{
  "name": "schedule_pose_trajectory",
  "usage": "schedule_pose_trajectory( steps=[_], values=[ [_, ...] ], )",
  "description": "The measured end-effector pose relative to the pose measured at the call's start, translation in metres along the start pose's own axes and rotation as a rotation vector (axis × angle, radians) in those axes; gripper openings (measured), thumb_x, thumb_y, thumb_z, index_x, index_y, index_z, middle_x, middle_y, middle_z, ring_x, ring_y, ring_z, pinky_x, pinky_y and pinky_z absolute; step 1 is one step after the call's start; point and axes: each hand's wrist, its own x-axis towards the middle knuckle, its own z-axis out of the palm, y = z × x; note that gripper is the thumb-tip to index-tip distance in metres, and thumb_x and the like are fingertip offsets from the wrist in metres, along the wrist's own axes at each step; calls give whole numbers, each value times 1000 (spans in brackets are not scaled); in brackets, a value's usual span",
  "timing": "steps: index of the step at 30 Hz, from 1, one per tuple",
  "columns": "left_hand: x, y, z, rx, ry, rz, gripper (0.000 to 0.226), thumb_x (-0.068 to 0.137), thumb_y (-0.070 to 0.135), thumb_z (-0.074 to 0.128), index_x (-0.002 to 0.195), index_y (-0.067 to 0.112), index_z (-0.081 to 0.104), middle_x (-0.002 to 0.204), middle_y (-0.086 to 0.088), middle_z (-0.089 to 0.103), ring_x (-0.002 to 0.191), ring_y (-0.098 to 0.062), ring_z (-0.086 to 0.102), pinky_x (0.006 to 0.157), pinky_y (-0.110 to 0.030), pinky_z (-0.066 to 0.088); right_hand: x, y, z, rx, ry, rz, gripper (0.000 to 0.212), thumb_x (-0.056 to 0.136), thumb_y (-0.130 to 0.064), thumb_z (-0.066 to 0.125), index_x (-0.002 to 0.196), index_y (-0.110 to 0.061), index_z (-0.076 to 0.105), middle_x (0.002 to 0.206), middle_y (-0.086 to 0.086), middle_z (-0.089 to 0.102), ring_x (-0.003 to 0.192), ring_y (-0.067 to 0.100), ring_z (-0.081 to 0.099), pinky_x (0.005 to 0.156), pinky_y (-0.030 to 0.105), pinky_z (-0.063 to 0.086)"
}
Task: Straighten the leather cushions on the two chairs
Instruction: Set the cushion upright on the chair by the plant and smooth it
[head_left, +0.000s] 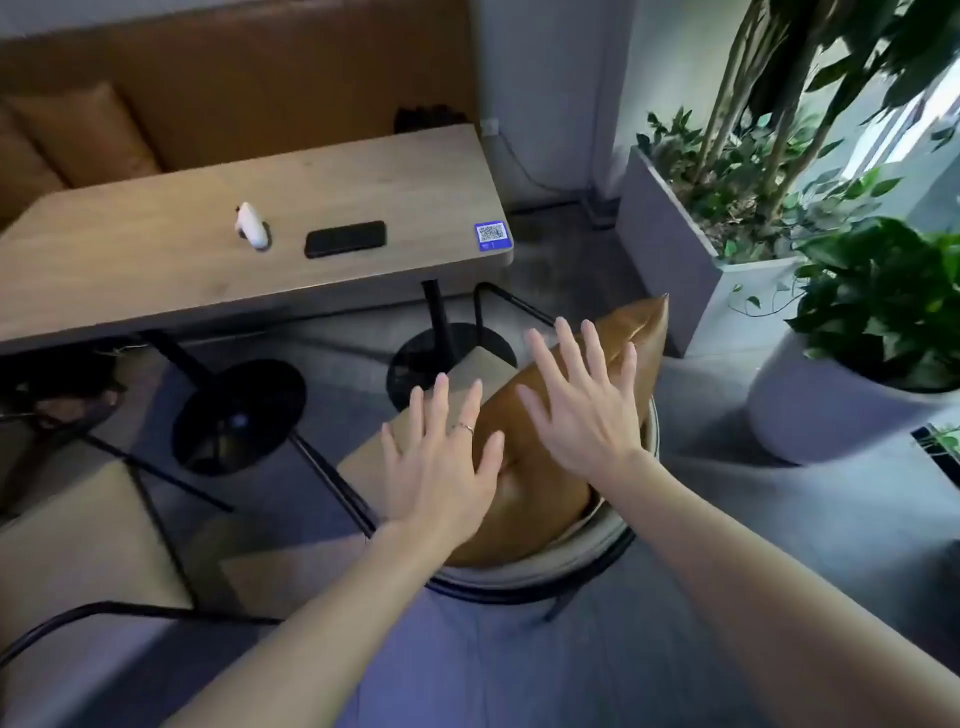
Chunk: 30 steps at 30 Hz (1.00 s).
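A tan leather cushion (540, 499) leans upright against the curved back of the right chair (545, 569), one corner pointing up toward the planter. My left hand (441, 467) lies flat with spread fingers over the cushion's left edge and the beige seat (467, 374). My right hand (587, 400) is spread open on the cushion's upper face. Neither hand grips it. A second chair (98, 525) with a beige seat and black frame stands at the lower left; no cushion shows on it.
A wooden table (156, 249) stands ahead with a white device (252, 228), a black phone (345, 239) and a QR sticker (492, 235). Behind it runs a brown bench with cushions (83, 135). Planters (701, 249) and a white pot (831, 415) stand to the right.
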Motion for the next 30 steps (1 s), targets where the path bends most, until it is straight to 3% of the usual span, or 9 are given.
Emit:
schedule_pose_trajectory(
  steps=[4, 8, 11, 17, 21, 24, 26, 28, 30],
  values=[
    [-4, -4, 31, -95, -86, -66, 61, 103, 60, 19, 161, 41, 14, 173, 5, 1, 158, -26, 2, 121, -61, 18, -4, 9, 27, 30, -53, 117, 66, 103, -61, 19, 160, -29, 28, 172, 5, 22, 159, 32, 10, 123, 67, 2],
    [-7, -8, 46, -265, 43, -174, 65, 100, 62, 14, 157, 37, 33, 168, 3, 28, 151, -25, 30, 117, -52, 31, -3, 7, 37, 59, 16, 119, 65, 103, -57, 19, 156, -25, 40, 169, 5, 30, 159, 30, 14, 124, 65, 2],
    [-16, -9, 56, -572, 178, -462, 59, 101, 59, 33, 154, 33, 41, 157, -3, 47, 141, -30, 42, 114, -49, 35, -8, 10, 38, 124, 82, 146, 57, 104, -45, 24, 153, -24, 45, 168, 5, 32, 158, 28, 17, 125, 64, 6],
    [-27, -8, 65, -1064, 212, -990, 101, 76, 77, 61, 160, 34, 24, 163, -9, 35, 144, -37, 38, 115, -54, 32, -26, 32, 40, 378, 166, 516, 55, 105, -30, 33, 159, -30, 25, 172, 6, 17, 157, 31, 15, 119, 67, 16],
    [-25, -3, 62, -1340, 179, -1229, 114, 72, 70, 75, 162, 30, 17, 160, -9, 37, 139, -38, 43, 114, -55, 35, -41, 53, 39, 590, 42, 757, 78, 90, -9, 43, 161, -31, 18, 172, 4, 18, 155, 31, 20, 119, 63, 21],
    [-24, -4, 65, -1451, 166, -1240, 120, 63, 72, 79, 160, 32, 21, 152, -10, 44, 129, -40, 50, 108, -59, 44, -51, 64, 41, 679, -198, 965, 91, 85, -12, 51, 163, -31, 8, 172, 12, 13, 152, 39, 24, 119, 60, 26],
    [-23, -4, 65, -1471, 196, -1241, 118, 59, 70, 81, 157, 31, 29, 147, -10, 49, 124, -39, 54, 105, -58, 46, -55, 66, 45, 812, -323, 1067, 93, 84, -18, 56, 163, -28, 7, 166, 19, 25, 144, 43, 37, 116, 51, 33],
    [-20, -4, 66, -1485, 255, -1247, 111, 58, 65, 84, 152, 26, 39, 142, -10, 53, 119, -37, 58, 103, -55, 49, -58, 66, 51, 883, -370, 1115, 84, 80, -24, 57, 157, -23, 24, 145, 20, 53, 124, 40, 52, 111, 48, 42],
    [-18, -5, 67, -1503, 279, -1256, 105, 58, 62, 85, 147, 24, 45, 139, -10, 55, 114, -35, 60, 100, -50, 51, -59, 68, 57, 879, -366, 1121, 65, 83, -23, 57, 145, -23, 38, 122, 14, 61, 110, 37, 55, 105, 48, 47]
  ],
)
